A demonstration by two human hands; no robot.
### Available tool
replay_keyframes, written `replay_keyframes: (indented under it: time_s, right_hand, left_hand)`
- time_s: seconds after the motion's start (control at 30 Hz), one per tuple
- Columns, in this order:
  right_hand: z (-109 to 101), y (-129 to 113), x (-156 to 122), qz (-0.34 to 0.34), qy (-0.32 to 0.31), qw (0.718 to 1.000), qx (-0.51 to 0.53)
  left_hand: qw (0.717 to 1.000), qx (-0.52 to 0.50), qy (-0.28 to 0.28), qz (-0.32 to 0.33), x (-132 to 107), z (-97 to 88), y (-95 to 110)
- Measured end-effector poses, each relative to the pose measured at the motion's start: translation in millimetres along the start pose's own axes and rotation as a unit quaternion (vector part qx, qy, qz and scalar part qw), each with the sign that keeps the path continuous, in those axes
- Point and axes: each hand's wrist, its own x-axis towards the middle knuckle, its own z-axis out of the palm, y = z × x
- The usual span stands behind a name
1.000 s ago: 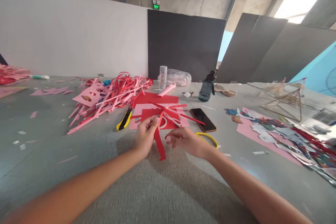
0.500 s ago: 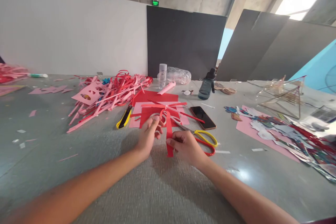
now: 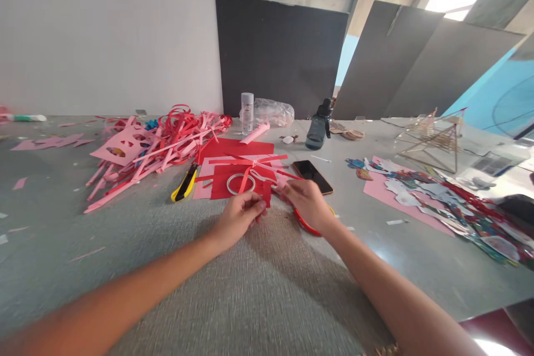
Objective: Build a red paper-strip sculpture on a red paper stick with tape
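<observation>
My left hand pinches a red paper strip between thumb and fingers, low in front of the paper sheets. My right hand is closed just right of it, above the scissors. Whatever its fingertips hold is hidden. Only part of the scissors' red and yellow handles shows under that hand. Beyond my left fingers a roll of white tape lies on a red paper sheet. Several red and pink strips cross over a pink sheet just behind.
A yellow-black utility knife and a heap of pink and red paper strips lie left. A phone, a dark bottle and a clear bottle stand or lie farther back. Paper cutouts spread at right.
My right hand has let go of the red strip's lower end and moved up and right over the scissors. My left hand has moved down onto the red strip. The view has shifted slightly.
</observation>
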Motion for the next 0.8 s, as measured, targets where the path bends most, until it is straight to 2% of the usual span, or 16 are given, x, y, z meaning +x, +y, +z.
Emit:
replay_keyframes:
  time_s: [0.07,0.13,0.27,0.43,0.6,0.8]
  right_hand:
    - [-19.7,7.3,2.6,0.031,0.014,0.98,-0.198]
    - [-36.8,18.0,4.6,0.054,-0.026,0.968,-0.243]
    - [-52.0,35.4,5.7,0.055,-0.131,0.955,-0.259]
    - [-51.0,34.0,2.2,0.062,-0.16,0.941,-0.291]
    - [-47.9,28.4,-1.7,0.049,-0.167,0.943,-0.284]
    - [-34.4,23.3,1.0,0.04,-0.104,0.966,-0.234]
  left_hand:
    - [0.997,-0.05,0.06,-0.016,2.8,-2.3,-2.5]
    - [0.99,-0.089,0.108,-0.023,5.0,-4.3,-3.7]
    - [0.982,-0.12,0.146,-0.028,7.8,-6.4,-2.7]
    - [0.97,-0.155,0.185,-0.017,8.6,-6.3,-1.4]
    - [0.959,-0.187,0.214,0.016,9.0,-8.7,-3.9]
    - [0.941,-0.218,0.257,0.026,14.2,-14.0,-5.2]
